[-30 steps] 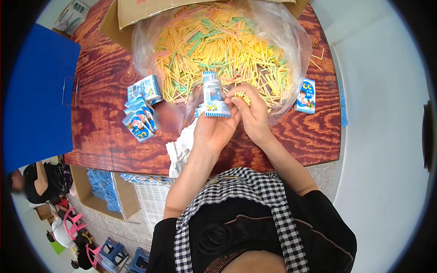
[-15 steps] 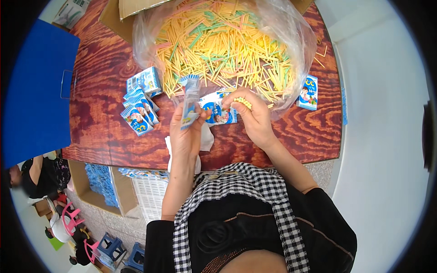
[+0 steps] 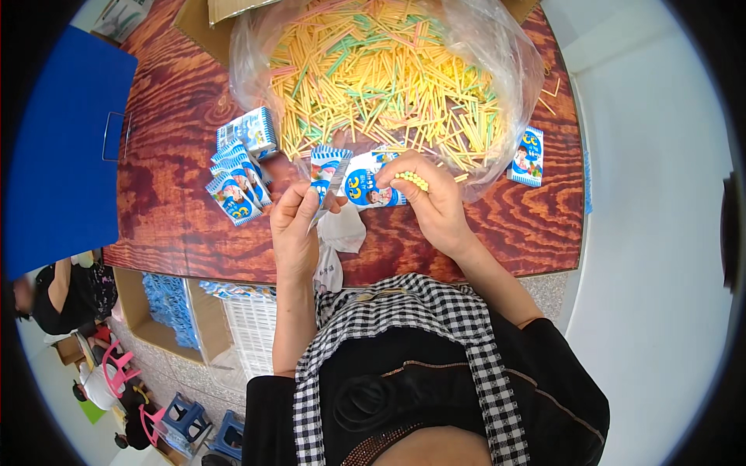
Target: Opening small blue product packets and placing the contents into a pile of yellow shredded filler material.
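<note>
With the left hand [image 3: 297,237], clamps thumb and fingers on the lower part of a slim blue-and-white packet [image 3: 327,172], tilted up off the table [image 3: 179,198], probably to leave its upper end free. With the right hand [image 3: 437,206], curls closed around a bundle of yellow sticks [image 3: 412,181], ends gathered toward the thumb, likely to stop any from slipping out of line. Between the hands, shows a flat packet [image 3: 364,186], partly behind the right fingertips; cannot tell whether touching them.

Near the left wrist, shows a white cloth-like piece [image 3: 342,231] on the wood. Farther left, shows overlapping packets [image 3: 237,190] fanned in a row, apparently to save room, just beside a bulkier packet pile [image 3: 252,130]. At right, near the bag's edge, one lone packet [image 3: 528,158], set well apart for no evident reason.

Ahead, a broad heap of yellow, green and pink sticks [image 3: 381,78] inside a clear plastic bag [image 3: 517,70], mouth spread wide toward the hands, presumably for easy reach. Behind it, cardboard flaps [image 3: 206,35].

Beyond the table's near edge at left, an open carton of blue packets [image 3: 169,311] beside a white crate [image 3: 252,330], perhaps tucked there out of the way. Farther off, pink chairs [image 3: 116,371], blue stools [image 3: 186,419] and other people [image 3: 58,301].
</note>
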{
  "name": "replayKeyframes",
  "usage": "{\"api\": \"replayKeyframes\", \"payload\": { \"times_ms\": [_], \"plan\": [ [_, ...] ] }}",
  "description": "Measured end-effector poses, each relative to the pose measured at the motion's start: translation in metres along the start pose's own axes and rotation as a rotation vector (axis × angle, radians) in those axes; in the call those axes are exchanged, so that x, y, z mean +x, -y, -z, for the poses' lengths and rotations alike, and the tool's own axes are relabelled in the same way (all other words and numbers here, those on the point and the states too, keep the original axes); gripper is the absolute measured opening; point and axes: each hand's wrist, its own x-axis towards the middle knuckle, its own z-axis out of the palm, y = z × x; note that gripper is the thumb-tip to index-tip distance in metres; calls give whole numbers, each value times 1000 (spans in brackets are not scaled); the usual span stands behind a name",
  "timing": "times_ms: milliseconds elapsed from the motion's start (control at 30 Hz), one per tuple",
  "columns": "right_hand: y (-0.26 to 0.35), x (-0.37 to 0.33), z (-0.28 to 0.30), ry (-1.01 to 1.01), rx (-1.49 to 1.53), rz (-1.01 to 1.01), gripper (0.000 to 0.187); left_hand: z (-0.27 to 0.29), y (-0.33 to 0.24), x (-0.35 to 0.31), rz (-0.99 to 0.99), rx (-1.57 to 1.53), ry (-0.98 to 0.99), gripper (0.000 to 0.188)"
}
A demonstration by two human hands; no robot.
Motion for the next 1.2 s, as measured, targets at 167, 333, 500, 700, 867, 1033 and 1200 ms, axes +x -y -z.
{"api": "replayKeyframes", "payload": {
  "times_ms": [167, 333, 500, 700, 867, 1033, 1200],
  "plan": [
    [1, -1, 0, 0, 6, -4, 10, 0, 4, -2, -20, -13, -10, 13],
    [2, -2, 1, 7, -33, 8, 9, 0, 1, -2, -30, 59, -20, 15],
    [3, -3, 0, 13, -40, 13, 9, 3, 3, -3, -67, 49, -40, 15],
    [4, -3, 0, 33, -37, 11, 9, 3, 2, -5, -77, 33, -29, 14],
    [4, -4, 0, 22, -23, 0, 9, 1, -3, -4, -212, 437, 52, 12],
    [-2, 2, 10, -91, 163, -105, 14, -8, -3, -6, -298, 619, 86, 8],
    [20, 29, 10, -129, 892, -254, 22, -24, 13, -6, -219, 547, 116, 12]
  ]
}}
